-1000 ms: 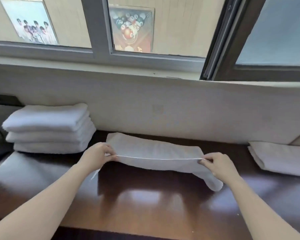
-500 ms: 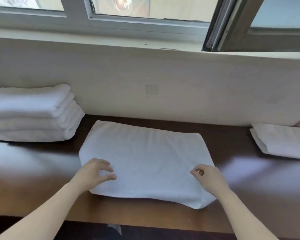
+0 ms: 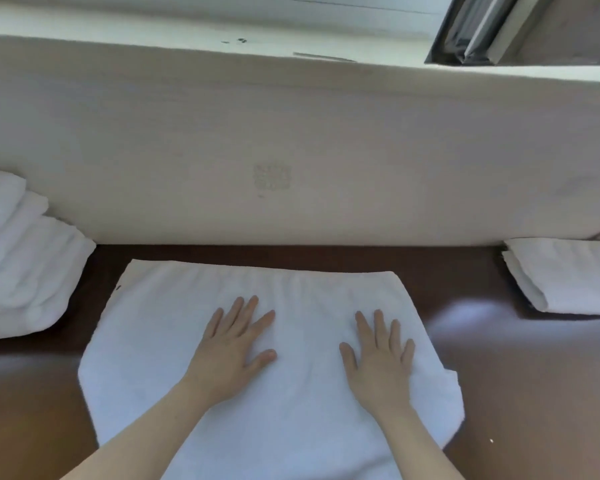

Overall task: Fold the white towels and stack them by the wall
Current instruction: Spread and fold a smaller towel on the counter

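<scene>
— Head view: where's the white towel (image 3: 291, 410)?
— Flat on the dark bench (image 3: 534, 375), just short of the wall (image 3: 291, 133).
— And the hands?
— Left hand (image 3: 234, 348) and right hand (image 3: 381, 358) lie palm-down on it, fingers spread, gripping nothing.
— Others?
— Folded towel stack (image 3: 21, 265) far left, another folded towel (image 3: 568, 275) right, both against the wall.

Both hands flat, palms down, fingers spread: left hand (image 3: 234, 348), right hand (image 3: 381, 355), forearms bare.
</scene>
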Available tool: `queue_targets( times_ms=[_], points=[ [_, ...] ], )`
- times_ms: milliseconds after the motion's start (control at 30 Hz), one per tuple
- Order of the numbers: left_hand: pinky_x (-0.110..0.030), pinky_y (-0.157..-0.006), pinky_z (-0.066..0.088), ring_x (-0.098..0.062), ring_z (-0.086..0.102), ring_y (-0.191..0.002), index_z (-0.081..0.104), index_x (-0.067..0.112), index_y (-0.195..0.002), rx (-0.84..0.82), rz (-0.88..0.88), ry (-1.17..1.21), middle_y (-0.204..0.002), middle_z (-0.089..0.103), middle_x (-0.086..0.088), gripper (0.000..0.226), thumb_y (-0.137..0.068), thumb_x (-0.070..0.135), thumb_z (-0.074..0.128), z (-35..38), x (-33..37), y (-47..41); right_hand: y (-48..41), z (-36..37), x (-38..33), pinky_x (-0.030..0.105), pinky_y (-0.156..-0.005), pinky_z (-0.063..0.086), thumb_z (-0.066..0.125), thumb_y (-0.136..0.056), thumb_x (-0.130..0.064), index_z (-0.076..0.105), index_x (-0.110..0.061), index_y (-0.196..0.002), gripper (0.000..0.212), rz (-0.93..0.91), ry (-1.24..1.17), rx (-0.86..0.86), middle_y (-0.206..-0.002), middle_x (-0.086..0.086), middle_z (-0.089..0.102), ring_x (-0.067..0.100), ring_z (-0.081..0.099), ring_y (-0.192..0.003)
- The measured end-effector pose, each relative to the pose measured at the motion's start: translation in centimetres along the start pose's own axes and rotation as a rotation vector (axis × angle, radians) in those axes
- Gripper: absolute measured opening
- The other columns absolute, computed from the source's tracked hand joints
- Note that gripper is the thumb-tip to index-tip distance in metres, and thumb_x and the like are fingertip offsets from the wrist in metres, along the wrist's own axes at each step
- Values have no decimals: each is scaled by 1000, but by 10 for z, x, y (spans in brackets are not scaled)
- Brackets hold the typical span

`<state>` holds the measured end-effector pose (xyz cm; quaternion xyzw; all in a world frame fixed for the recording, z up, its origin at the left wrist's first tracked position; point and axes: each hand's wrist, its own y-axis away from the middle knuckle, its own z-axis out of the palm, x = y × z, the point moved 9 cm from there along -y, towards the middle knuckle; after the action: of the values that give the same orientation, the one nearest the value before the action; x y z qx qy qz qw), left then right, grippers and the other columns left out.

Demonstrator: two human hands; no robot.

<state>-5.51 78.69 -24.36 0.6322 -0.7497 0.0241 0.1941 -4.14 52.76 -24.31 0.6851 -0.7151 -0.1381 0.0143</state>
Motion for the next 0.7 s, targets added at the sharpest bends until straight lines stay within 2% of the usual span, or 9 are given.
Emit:
queue_targets(
  times_ms=[67, 133, 200, 267, 333, 433, 567, 633, 700],
  points=[
    [-39, -120, -9, -11, -16, -151, 13, 41, -156, 67, 14, 14, -165, -8, 7, 74, -92, 76, 7, 4, 12, -10, 2, -1, 1, 54, -117, 3, 23, -95, -56, 29, -25, -155, 68, -8, 8, 94, -163, 8, 23, 38, 17, -148],
    [-38, -121, -5, -12, -8, -152, 20, 36, -156, 95, 112, 31, -165, 1, 6, 68, -97, 69, 15, 9, 38, -22, 12, -5, -2, 52, -118, 6, 29, -98, -48, 31, -19, -154, 64, -20, -4, 168, -161, 11, 25, 36, 19, -148],
    [-36, -121, -2, -13, -4, -153, 23, 37, -155, 87, 261, 38, -165, 4, 6, 64, -99, 65, 17, 16, 79, -40, 25, -3, -3, 52, -118, 12, 28, -100, -42, 30, -14, -154, 61, -16, -20, 219, -162, 13, 23, 35, 21, -148],
    [-36, -121, 2, -15, 1, -153, 28, 36, -154, 85, 381, 28, -165, 11, 4, 59, -101, 61, 20, 20, 124, -61, 37, 5, 3, 52, -116, 16, 18, -104, -40, 28, -11, -154, 59, 20, -38, 217, -162, 14, 22, 35, 23, -148],
    [-35, -122, -1, -16, 0, -153, 26, 36, -154, 52, 450, 10, -165, 10, 3, 59, -100, 59, 17, 27, 163, -83, 45, 13, 12, 54, -114, 19, 12, -105, -41, 28, -9, -153, 60, 76, -39, 218, -161, 14, 23, 35, 25, -148],
    [-32, -121, -10, -14, -8, -152, 18, 37, -156, -19, 506, -18, -166, 2, 3, 67, -94, 57, 5, 41, 210, -113, 55, 12, 31, 55, -114, 20, 13, -105, -48, 28, -7, -153, 65, 147, -47, 266, -161, 12, 25, 34, 23, -148],
    [-34, -120, -7, -17, -3, -153, 19, 35, -156, -9, 530, -89, -166, 6, 3, 73, -90, 59, 0, 51, 242, -134, 71, 1, 56, 51, -115, 22, 18, -105, -49, 35, -11, -152, 63, 166, -39, 326, -161, 13, 27, 37, 23, -148],
    [-34, -118, -1, -21, 10, -152, 35, 34, -151, 57, 518, -63, -165, 17, 1, 68, -94, 57, 6, 47, 245, -142, 81, -4, 72, 48, -116, 24, 23, -106, -44, 39, -11, -151, 58, 167, -40, 364, -160, 13, 28, 32, 23, -149],
    [-37, -116, 8, -25, 21, -149, 57, 34, -133, 115, 490, 19, -162, 27, -2, 55, -98, 53, 19, 40, 246, -151, 92, -5, 87, 46, -116, 28, 32, -105, -33, 45, -6, -146, 51, 154, -38, 422, -158, 15, 31, 30, 27, -148]
  ],
)
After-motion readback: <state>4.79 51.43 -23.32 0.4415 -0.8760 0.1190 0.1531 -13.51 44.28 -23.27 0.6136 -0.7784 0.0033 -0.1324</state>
